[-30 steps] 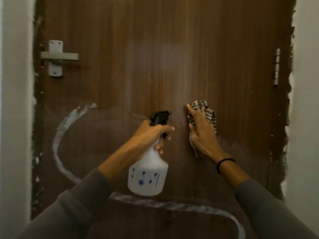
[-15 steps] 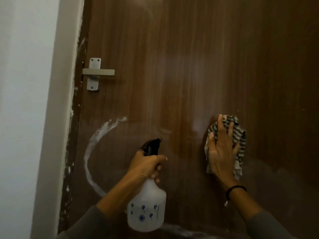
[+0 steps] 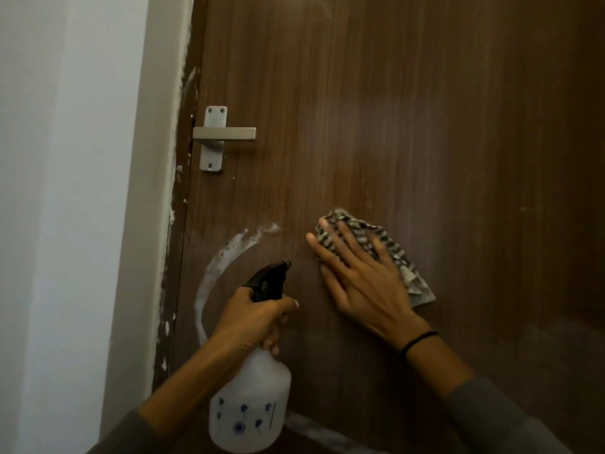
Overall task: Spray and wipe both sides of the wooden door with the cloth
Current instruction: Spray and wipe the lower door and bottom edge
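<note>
The dark brown wooden door fills most of the view. My right hand lies flat with straight fingers on a striped grey and white cloth, pressing it against the door at mid height. My left hand grips the neck of a white spray bottle with blue flower marks and a black nozzle pointing up and right at the door. A white curved smear runs over the door left of the bottle.
A silver lever handle sits at the door's left edge. Left of it stand the chipped dark frame and a white wall. A second white smear crosses the door's lower part.
My right hand has slid the cloth leftward across the door, toward the white smear. The view has shifted so the handle and wall sit further right. The bottle stays gripped in my left hand.
</note>
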Demonstrator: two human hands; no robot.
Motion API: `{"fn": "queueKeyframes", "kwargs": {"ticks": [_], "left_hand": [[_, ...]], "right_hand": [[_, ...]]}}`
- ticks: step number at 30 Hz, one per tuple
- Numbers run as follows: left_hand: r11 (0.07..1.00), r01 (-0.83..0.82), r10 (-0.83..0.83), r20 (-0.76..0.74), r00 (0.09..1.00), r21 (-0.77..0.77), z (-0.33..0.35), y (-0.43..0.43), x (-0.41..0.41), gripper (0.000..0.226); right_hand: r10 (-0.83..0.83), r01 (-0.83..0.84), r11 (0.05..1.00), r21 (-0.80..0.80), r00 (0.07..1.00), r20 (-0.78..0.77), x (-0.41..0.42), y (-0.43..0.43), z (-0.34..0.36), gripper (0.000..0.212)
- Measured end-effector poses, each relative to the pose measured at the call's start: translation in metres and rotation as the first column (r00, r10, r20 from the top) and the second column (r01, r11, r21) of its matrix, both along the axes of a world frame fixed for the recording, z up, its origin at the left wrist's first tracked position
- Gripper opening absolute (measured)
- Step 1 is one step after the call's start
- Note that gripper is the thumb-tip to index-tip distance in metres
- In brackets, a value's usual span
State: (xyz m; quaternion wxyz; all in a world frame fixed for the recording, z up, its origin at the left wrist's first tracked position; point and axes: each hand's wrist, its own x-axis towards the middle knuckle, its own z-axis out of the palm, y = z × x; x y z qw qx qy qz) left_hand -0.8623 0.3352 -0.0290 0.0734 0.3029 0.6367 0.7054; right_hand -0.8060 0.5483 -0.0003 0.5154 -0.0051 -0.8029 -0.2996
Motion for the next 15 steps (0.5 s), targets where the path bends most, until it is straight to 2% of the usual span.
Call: {"fn": "queueKeyframes", "kwargs": {"ticks": [5, 7, 13, 15], "left_hand": [[0.999, 0.011, -0.011, -0.005, 1.000, 0.031, -0.005, -0.022, -0.017, 0.016], [0.999, 0.030, -0.029, -0.026, 0.999, 0.038, -0.005, -0.028, -0.025, 0.019], [0.999, 0.035, -0.033, -0.096, 0.995, 0.016, 0.001, -0.033, -0.030, 0.025], [0.999, 0.032, -0.030, -0.099, 0.995, 0.016, 0.002, -0.034, -0.029, 0.024]], "right_hand": [[-0.084, 0.030, 0.980, -0.196, 0.958, -0.275, -0.032, -0.023, 0.000, 0.057], [-0.087, 0.005, 0.969, -0.249, 0.943, -0.321, -0.045, -0.036, 0.004, 0.056], [-0.060, -0.014, 0.970, -0.243, 0.954, -0.294, -0.058, -0.045, 0.010, 0.059], [-0.048, 0.011, 0.985, -0.174, 0.976, -0.213, -0.052, -0.043, 0.009, 0.058]]}}
